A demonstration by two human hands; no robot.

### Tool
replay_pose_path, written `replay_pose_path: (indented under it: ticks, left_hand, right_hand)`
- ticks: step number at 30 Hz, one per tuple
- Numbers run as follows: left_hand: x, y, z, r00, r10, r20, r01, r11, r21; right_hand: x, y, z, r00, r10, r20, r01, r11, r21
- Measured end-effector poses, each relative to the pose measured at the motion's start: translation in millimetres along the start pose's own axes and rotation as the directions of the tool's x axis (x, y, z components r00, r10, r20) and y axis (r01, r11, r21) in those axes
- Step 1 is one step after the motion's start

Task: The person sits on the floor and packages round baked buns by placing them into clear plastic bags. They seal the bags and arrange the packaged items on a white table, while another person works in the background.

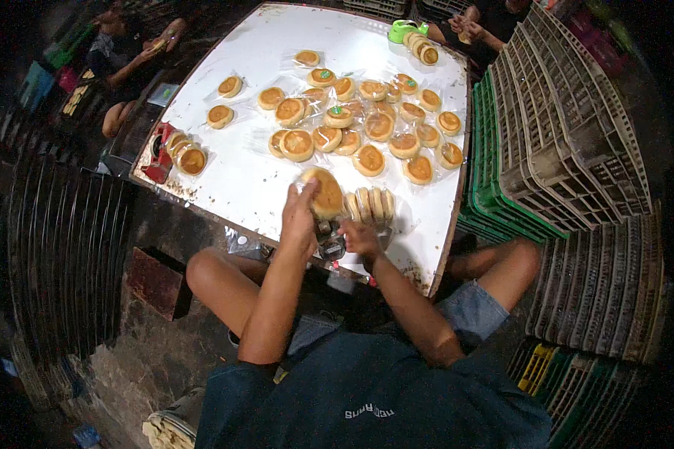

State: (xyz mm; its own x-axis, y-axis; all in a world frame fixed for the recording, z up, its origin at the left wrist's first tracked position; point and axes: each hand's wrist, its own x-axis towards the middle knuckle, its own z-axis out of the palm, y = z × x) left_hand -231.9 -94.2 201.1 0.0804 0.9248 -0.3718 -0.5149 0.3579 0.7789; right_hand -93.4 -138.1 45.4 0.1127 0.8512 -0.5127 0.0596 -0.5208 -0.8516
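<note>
My left hand [301, 213] grips a round, golden-brown bun [325, 194] above the near part of the white table [254, 191]. Its thumb and fingers press around the bun's edge. Beside it, my right hand [362, 239] has its fingers curled at a dark tape dispenser [329, 243] on the table's near edge. What those fingers hold, if anything, I cannot make out. Just beyond the right hand a row of buns in clear plastic [370, 203] stands on edge. Many flat buns in clear bags [337, 116] lie spread over the middle of the table.
Left on the table are a red tape dispenser [157, 153] and a bagged stack of buns [189, 156]. A green dispenser [406, 30] stands at the far right. Stacked plastic crates [569, 127] rise along the right side. Two other people work beyond the table.
</note>
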Motion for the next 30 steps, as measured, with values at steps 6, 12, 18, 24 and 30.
replay_pose_path:
  ticks: [6, 12, 18, 24, 30]
  left_hand:
    - [3.6, 3.7, -15.1, 0.989, -0.022, 0.144, 0.028, 0.999, -0.036]
    - [1.7, -3.5, -2.1, 0.964, -0.016, 0.265, -0.02, 0.991, 0.131]
    - [2.9, -29.4, -10.8, 0.917, -0.073, 0.391, -0.087, 0.922, 0.376]
    - [-3.6, -52.2, -12.4, 0.894, -0.155, 0.421, -0.169, 0.754, 0.635]
    - [-14.1, -34.1, 4.3, 0.761, -0.372, 0.532, -0.01, 0.813, 0.583]
  right_hand:
    - [-44.0, -9.1, 16.7, 0.922, -0.361, 0.137, 0.386, 0.859, -0.337]
    - [-27.4, 56.9, -43.7, 0.938, -0.326, 0.114, 0.331, 0.754, -0.567]
    - [-76.7, -91.0, -89.6, 0.926, -0.357, 0.122, 0.373, 0.816, -0.442]
    - [-86.6, -150.1, -86.1, 0.888, -0.334, 0.318, 0.442, 0.813, -0.38]
    - [-59.1, -63.0, -111.2, 0.81, -0.586, -0.002, 0.536, 0.742, -0.403]
